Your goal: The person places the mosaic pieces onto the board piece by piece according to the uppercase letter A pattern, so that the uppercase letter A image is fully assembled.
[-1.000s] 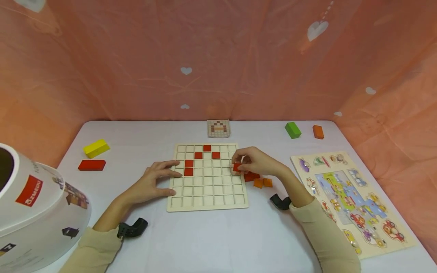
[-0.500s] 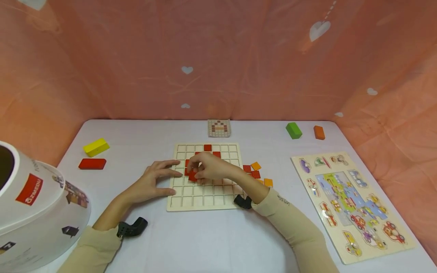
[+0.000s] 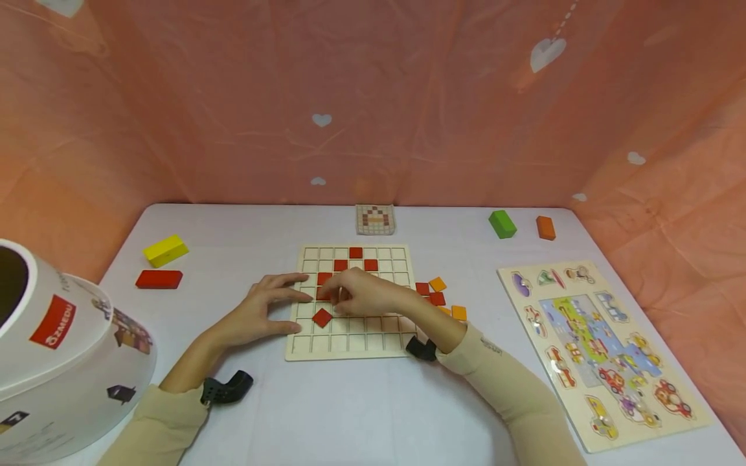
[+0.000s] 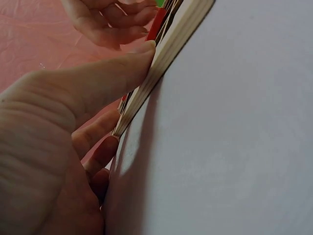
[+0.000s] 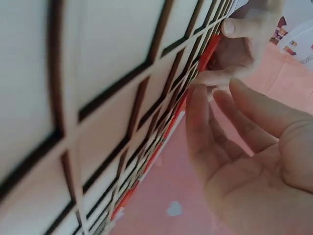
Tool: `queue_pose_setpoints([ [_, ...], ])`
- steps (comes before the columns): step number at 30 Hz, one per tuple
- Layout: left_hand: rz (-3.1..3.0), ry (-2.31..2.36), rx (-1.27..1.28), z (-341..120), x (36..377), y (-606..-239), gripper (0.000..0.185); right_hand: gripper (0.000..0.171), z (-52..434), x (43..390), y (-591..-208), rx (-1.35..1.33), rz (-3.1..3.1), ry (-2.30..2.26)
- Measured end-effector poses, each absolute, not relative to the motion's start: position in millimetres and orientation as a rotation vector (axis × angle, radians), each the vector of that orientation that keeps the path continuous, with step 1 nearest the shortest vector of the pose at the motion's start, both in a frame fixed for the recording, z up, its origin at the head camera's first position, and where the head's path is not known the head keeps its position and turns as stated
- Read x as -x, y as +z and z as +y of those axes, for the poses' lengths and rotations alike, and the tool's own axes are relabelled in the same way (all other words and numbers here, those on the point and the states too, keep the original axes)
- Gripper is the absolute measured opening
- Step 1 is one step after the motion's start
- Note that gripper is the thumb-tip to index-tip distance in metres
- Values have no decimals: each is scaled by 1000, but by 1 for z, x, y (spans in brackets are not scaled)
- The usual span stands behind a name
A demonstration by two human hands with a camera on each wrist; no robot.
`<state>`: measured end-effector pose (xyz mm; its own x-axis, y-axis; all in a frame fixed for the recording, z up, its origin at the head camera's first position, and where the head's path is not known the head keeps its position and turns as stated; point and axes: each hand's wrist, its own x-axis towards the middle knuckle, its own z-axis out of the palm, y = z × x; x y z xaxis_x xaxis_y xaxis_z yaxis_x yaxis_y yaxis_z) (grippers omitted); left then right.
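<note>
A pale wooden grid board (image 3: 350, 346) lies mid-table with several red square tiles in its upper cells. My left hand (image 3: 250, 317) rests spread along the board's left side, fingertips on its edge; in the left wrist view the thumb (image 4: 117, 68) touches the rim. Over the board, my right hand (image 3: 367, 294) has its fingertips at a seated red tile, partly hiding it. In the right wrist view its thumb and fingers (image 5: 198, 117) are apart with nothing between them. Just below these fingertips, a red tile (image 3: 322, 318) lies turned cornerwise across the grid lines.
Loose red and orange tiles (image 3: 438, 284) lie right of the board. A pattern card (image 3: 375, 220) sits behind it. A picture puzzle (image 3: 588, 427) is at right, a white bucket (image 3: 76, 382) at left. Yellow (image 3: 166, 251), red (image 3: 159, 279), green (image 3: 502, 224) and orange (image 3: 546, 228) blocks lie around.
My right hand carried a red tile leftward from the board's right edge and let it go; it lies askew on the grid. The fingers then shifted slightly up. The left hand stayed put.
</note>
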<state>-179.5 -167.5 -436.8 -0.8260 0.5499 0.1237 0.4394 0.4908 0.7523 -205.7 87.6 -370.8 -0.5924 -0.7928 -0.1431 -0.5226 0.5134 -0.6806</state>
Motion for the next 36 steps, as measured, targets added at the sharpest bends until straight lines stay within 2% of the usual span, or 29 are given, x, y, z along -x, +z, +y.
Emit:
queue_pose_setpoints([
  [4,2586,1254,-854,-167,179,-436,44,35,87,181,-364,1176,2567,-446],
  [8,2601,1237,-842,-167,178,-435,44,66,87,147,-362,1216,2670,85],
  [10,2613,1230,-846,-167,178,-435,44,79,88,134,-365,1212,2644,193],
  [14,2620,1229,-861,-167,178,-437,44,87,89,122,-373,1228,2616,275],
  [19,2614,1238,-876,-168,178,-438,42,84,88,125,-372,1264,2592,315],
  [31,2603,1237,-836,-167,178,-435,43,47,87,157,-358,1461,2425,-34],
  [36,2585,1255,-841,-167,177,-435,42,42,90,154,-360,1468,2463,9],
])
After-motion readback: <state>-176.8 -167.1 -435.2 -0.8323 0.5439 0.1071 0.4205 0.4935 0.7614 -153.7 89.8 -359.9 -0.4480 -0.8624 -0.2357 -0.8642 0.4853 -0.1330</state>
